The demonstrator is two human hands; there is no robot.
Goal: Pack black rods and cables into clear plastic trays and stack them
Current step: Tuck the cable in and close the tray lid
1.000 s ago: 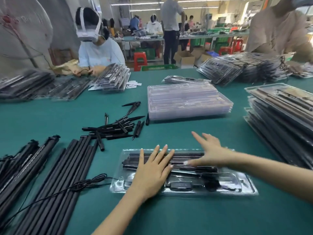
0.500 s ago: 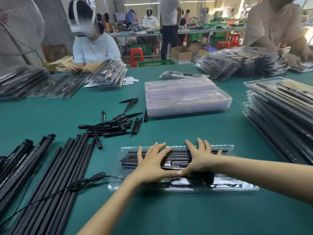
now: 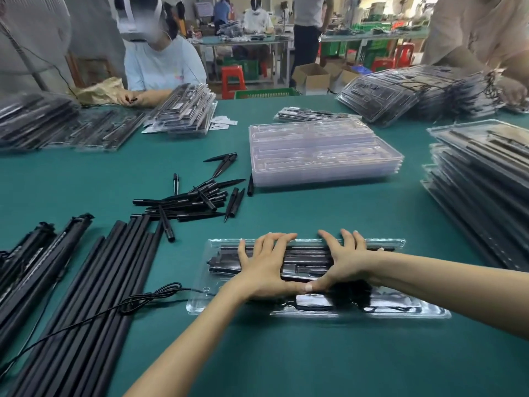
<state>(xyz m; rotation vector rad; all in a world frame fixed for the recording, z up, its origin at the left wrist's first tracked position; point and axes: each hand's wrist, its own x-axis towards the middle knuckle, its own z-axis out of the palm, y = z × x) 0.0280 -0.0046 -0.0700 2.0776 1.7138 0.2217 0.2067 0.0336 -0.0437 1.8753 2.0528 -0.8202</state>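
Note:
A clear plastic tray (image 3: 200, 305) lies in front of me on the green table, filled with black rods (image 3: 226, 260) and a coiled cable (image 3: 360, 296). My left hand (image 3: 263, 267) presses flat on the tray's middle, fingers spread and reaching its far edge. My right hand (image 3: 343, 260) presses beside it, and the two thumbs touch near the tray's centre. Long black rods (image 3: 94, 296) lie in a row at the left with a loose black cable (image 3: 137, 299) across them. A stack of empty clear trays (image 3: 323, 153) stands beyond. Packed trays (image 3: 481, 184) are piled at the right.
Short black spikes (image 3: 194, 199) are scattered between the rods and the empty trays. More packed trays (image 3: 183, 110) sit at the far left and far right (image 3: 400, 93). Other people work across the table (image 3: 160, 64) and at the right (image 3: 481, 32).
Both hands have drawn together on the tray's lid. The right hand came in from the far right edge until the thumbs met, and the fingers now reach the far rim.

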